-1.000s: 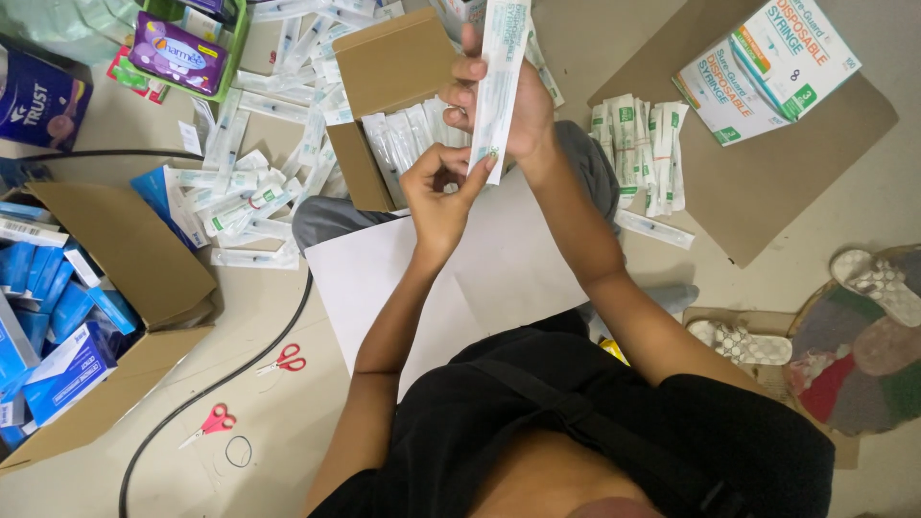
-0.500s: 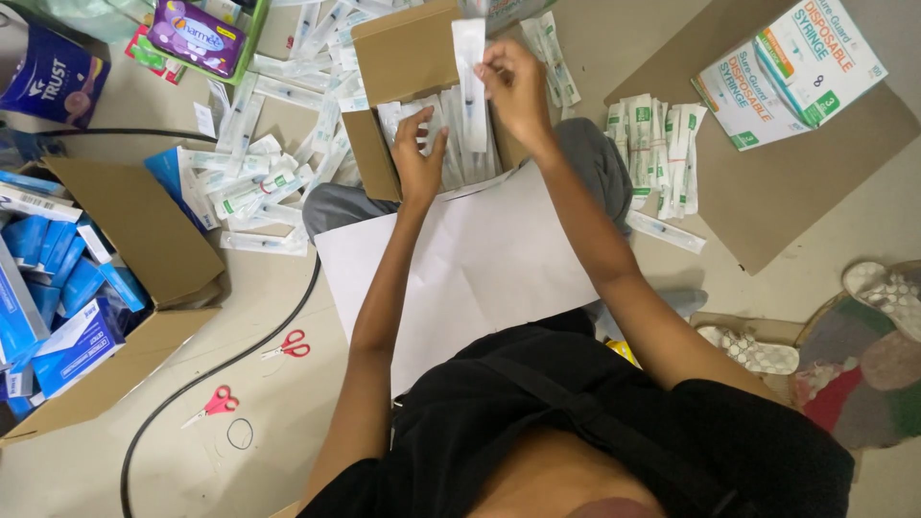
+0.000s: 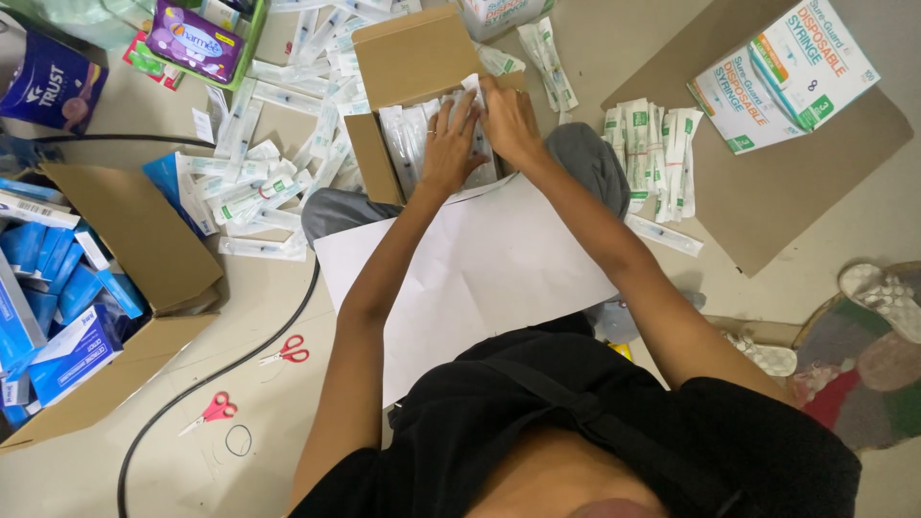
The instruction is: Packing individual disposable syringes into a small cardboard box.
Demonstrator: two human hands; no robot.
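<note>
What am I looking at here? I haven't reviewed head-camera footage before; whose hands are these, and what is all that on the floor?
There is one view, from a camera worn on a person's head, looking down at their own arms and lap. They sit on the floor. Both the left hand and the right hand press on wrapped syringe packets standing in a small open cardboard box; whether either grips a packet is unclear. A white sheet lies over the lap. More syringe packets lie loose to the left and stacked to the right. Also visible: two red scissors, a black cable, and a large carton of blue boxes.
</note>
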